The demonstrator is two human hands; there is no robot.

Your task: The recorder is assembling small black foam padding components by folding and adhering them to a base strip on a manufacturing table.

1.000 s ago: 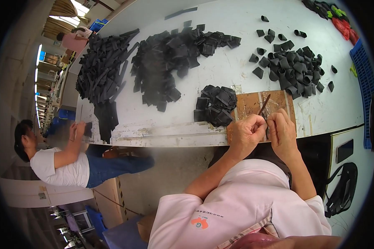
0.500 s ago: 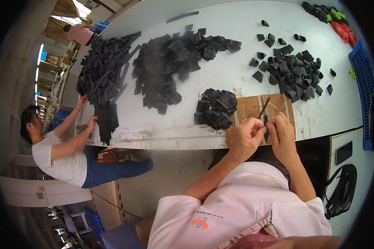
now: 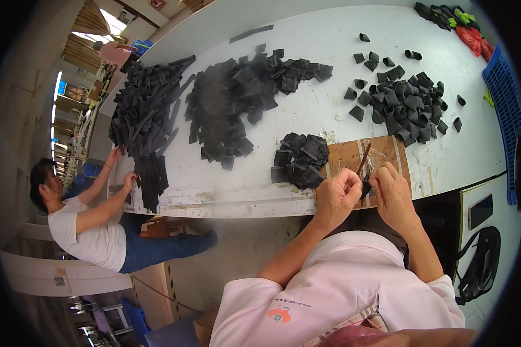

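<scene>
1. Head view: left hand [image 3: 340,194] pinches a slender brown stick [image 3: 364,158] above the flat brown board [image 3: 342,152].
2. Right hand [image 3: 391,189] is beside a small black piece [image 3: 365,188]; its grip I cannot tell.
3. Left, squarish black pieces [image 3: 301,159] are heaped.

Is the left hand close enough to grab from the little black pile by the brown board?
Probably yes: the little black pile lies just beyond the left hand, with nothing seen between them. That hand seems to hold a thin brown stick, so it may need freeing.
</scene>
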